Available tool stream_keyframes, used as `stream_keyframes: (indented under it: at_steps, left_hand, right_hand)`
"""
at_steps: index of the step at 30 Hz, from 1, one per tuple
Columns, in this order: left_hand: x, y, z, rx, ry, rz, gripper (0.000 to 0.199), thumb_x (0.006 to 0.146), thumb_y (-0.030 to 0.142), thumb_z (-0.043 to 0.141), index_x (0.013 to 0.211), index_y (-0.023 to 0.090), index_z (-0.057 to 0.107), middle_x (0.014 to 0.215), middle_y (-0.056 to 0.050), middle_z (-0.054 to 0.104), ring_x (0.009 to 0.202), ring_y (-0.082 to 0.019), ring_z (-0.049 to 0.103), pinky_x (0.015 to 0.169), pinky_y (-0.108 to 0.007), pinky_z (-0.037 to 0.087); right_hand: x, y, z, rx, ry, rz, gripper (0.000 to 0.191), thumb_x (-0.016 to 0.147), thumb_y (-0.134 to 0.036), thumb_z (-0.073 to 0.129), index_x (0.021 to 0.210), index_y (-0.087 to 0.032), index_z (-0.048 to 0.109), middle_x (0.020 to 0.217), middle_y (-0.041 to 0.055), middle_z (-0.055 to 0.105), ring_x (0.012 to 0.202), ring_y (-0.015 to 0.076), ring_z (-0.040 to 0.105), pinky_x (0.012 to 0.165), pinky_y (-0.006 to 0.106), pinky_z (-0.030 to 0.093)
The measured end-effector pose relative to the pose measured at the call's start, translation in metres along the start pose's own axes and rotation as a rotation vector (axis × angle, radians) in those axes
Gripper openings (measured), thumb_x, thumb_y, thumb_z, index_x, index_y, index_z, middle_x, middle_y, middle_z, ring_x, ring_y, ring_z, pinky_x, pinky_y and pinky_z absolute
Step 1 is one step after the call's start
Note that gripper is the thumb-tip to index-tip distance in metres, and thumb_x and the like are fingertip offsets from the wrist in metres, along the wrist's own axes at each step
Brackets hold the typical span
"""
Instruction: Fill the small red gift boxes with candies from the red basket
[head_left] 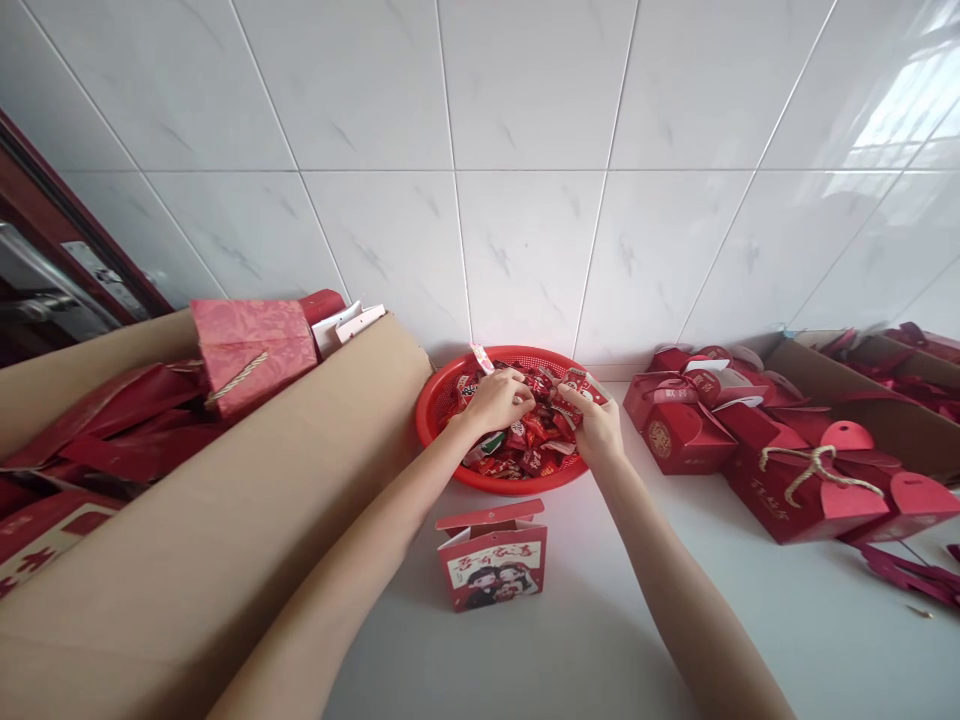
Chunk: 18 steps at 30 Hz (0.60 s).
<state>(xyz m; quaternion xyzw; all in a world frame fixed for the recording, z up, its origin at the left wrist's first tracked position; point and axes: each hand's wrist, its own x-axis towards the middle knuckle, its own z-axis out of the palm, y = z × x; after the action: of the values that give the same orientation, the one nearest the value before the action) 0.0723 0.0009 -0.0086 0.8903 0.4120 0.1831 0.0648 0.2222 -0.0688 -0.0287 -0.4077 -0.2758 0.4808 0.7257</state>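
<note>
A red plastic basket [429, 425] full of wrapped candies [532, 460] stands against the wall. Over its middle, my left hand [501, 400] has its fingers curled and pinched together; whatever they hold is hidden. A pink and white wrapper [482, 358] sticks up just behind that hand. At the basket's right side my right hand [600, 425] grips a red wrapped candy packet [585, 382] between thumb and fingers. In front of the basket stands a small red gift box [493, 575] with a cartoon couple printed on it, its top flaps raised.
On the left a large cardboard carton [247, 500] holds folded red boxes and a pink bag [255, 350]. Several red gift boxes [686, 435] with bows and rope handles stand on the right, beside another carton [862, 410]. Dark red ribbons [911, 580] lie near the right edge.
</note>
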Motion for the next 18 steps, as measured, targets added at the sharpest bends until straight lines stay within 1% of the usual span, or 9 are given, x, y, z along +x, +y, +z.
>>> stream_keyframes:
  at_steps: [2, 3, 5, 6, 8, 10, 12, 14, 18]
  left_hand:
    - [-0.003, 0.005, -0.002, -0.088, -0.041, 0.085, 0.017, 0.086, 0.023, 0.064, 0.089, 0.022, 0.081, 0.119, -0.008, 0.069, 0.11, -0.024, 0.066, 0.099, -0.034, 0.05]
    - [-0.005, 0.009, -0.002, -0.123, -0.092, 0.135, 0.017, 0.084, 0.02, 0.064, 0.087, 0.022, 0.081, 0.116, -0.007, 0.071, 0.104, -0.022, 0.068, 0.095, -0.031, 0.051]
    - [-0.006, 0.018, -0.002, -0.156, -0.25, 0.203, 0.018, 0.083, 0.016, 0.064, 0.085, 0.022, 0.081, 0.106, -0.005, 0.074, 0.092, -0.019, 0.07, 0.084, -0.027, 0.052]
    - [-0.006, 0.021, -0.002, -0.149, -0.344, 0.207, 0.017, 0.082, 0.016, 0.065, 0.086, 0.021, 0.081, 0.1, -0.005, 0.075, 0.087, -0.019, 0.07, 0.078, -0.026, 0.052]
    - [-0.005, 0.025, -0.004, -0.11, -0.515, 0.154, 0.017, 0.079, 0.019, 0.07, 0.093, 0.021, 0.08, 0.089, -0.004, 0.076, 0.08, -0.02, 0.07, 0.069, -0.025, 0.05]
    - [-0.006, 0.023, -0.01, -0.074, -0.607, 0.07, 0.029, 0.074, 0.016, 0.074, 0.102, 0.02, 0.079, 0.09, -0.004, 0.077, 0.081, -0.021, 0.07, 0.066, -0.025, 0.049]
    - [-0.008, 0.015, -0.019, -0.047, -0.611, -0.017, 0.043, 0.068, 0.008, 0.072, 0.109, 0.022, 0.077, 0.098, -0.003, 0.078, 0.086, -0.021, 0.071, 0.066, -0.023, 0.048]
    - [-0.012, 0.001, -0.03, -0.04, -0.571, -0.086, 0.05, 0.065, 0.005, 0.069, 0.111, 0.023, 0.076, 0.101, -0.002, 0.077, 0.089, -0.02, 0.071, 0.067, -0.022, 0.048]
    - [-0.029, -0.022, -0.044, -0.145, -0.439, -0.144, 0.036, 0.065, 0.019, 0.074, 0.099, 0.024, 0.079, 0.088, 0.0, 0.077, 0.087, -0.021, 0.072, 0.069, -0.022, 0.05]
  right_hand:
    - [0.001, 0.001, -0.001, 0.013, -0.007, -0.008, 0.024, 0.059, -0.027, 0.085, 0.08, -0.019, 0.076, 0.072, 0.0041, 0.076, 0.063, 0.0223, 0.071, 0.056, 0.033, 0.06]
    - [0.001, 0.001, 0.0, 0.028, -0.009, -0.016, 0.024, 0.059, -0.025, 0.085, 0.08, -0.019, 0.077, 0.073, 0.0036, 0.076, 0.064, 0.0213, 0.071, 0.058, 0.032, 0.061]
    - [0.001, 0.0, 0.0, 0.072, -0.009, -0.037, 0.023, 0.056, -0.023, 0.085, 0.078, -0.018, 0.077, 0.074, 0.0028, 0.076, 0.066, 0.019, 0.071, 0.063, 0.029, 0.061]
    - [0.001, -0.001, 0.001, 0.093, -0.006, -0.044, 0.023, 0.055, -0.021, 0.085, 0.076, -0.018, 0.077, 0.074, 0.0027, 0.076, 0.067, 0.0183, 0.071, 0.065, 0.029, 0.061]
    - [0.0, -0.003, 0.003, 0.11, 0.002, -0.041, 0.023, 0.053, -0.02, 0.085, 0.074, -0.017, 0.077, 0.074, 0.0032, 0.076, 0.068, 0.0186, 0.071, 0.066, 0.028, 0.061]
    - [-0.001, -0.004, 0.004, 0.092, 0.0, -0.017, 0.022, 0.053, -0.021, 0.084, 0.073, -0.017, 0.076, 0.072, 0.0037, 0.076, 0.065, 0.0197, 0.071, 0.063, 0.03, 0.061]
    - [-0.002, -0.005, 0.005, 0.062, -0.005, 0.004, 0.022, 0.053, -0.022, 0.084, 0.073, -0.018, 0.076, 0.069, 0.0036, 0.076, 0.061, 0.0201, 0.07, 0.058, 0.031, 0.061]
    - [-0.002, -0.006, 0.005, 0.038, -0.005, 0.014, 0.021, 0.054, -0.023, 0.084, 0.073, -0.018, 0.076, 0.068, 0.0032, 0.076, 0.058, 0.0199, 0.069, 0.055, 0.03, 0.06]
    - [-0.004, -0.007, 0.006, 0.037, -0.004, 0.041, 0.021, 0.052, -0.023, 0.084, 0.07, -0.019, 0.074, 0.068, 0.0035, 0.076, 0.059, 0.021, 0.07, 0.053, 0.031, 0.06]
